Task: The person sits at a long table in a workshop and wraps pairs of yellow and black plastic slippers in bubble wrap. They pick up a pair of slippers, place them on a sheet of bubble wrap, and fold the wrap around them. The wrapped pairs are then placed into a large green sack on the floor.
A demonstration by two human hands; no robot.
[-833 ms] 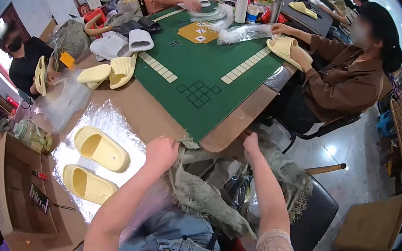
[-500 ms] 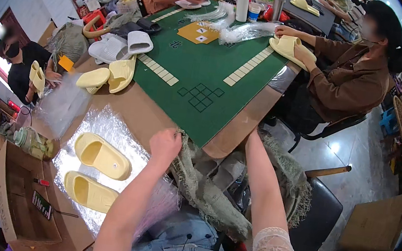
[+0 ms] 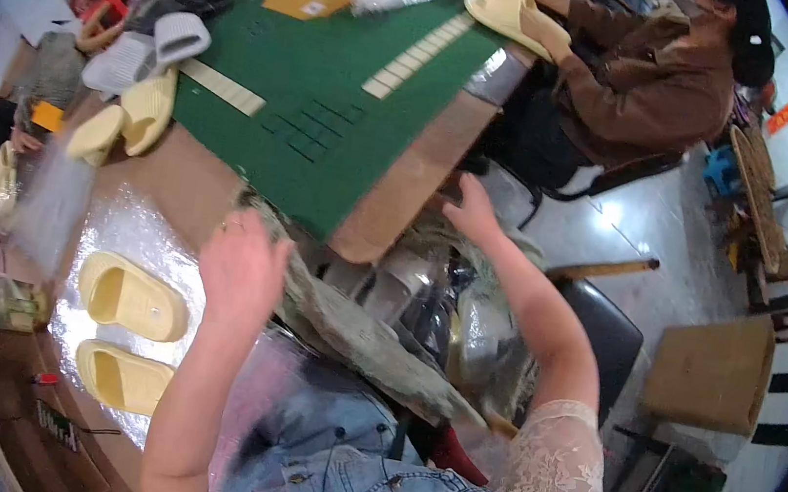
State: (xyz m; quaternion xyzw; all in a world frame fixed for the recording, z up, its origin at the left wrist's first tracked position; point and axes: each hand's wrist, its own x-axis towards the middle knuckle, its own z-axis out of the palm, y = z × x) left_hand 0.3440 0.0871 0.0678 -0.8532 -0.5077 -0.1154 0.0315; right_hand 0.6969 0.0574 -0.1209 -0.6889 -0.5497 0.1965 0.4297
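My left hand [image 3: 243, 255] is closed on the rim of a grey-green woven sack [image 3: 353, 339] at the table's near corner. Inside the sack lie slippers [image 3: 405, 272] wrapped in clear plastic. My right hand [image 3: 473, 212] is beside the table's right edge, above the sack's far side, its visible fingers apart; some fingertips are hard to make out. Left of my left forearm, a pair of pale yellow slippers, one [image 3: 134, 298] above the other [image 3: 124, 378], rests on shiny clear plastic film [image 3: 126, 223].
A green-topped table [image 3: 233, 118] carries pale tiles, yellow and grey slippers [image 3: 181, 38], and plastic bags. At the right, a person [image 3: 619, 97] in brown handles a yellow slipper. A black chair [image 3: 601, 321] and cardboard box [image 3: 708, 368] stand right; an open carton [image 3: 21, 397] lies lower left.
The view has shifted, so the table sits further up and left. My right hand has come up into sight from behind the table edge. The sack's mouth now shows more of the wrapped slippers.
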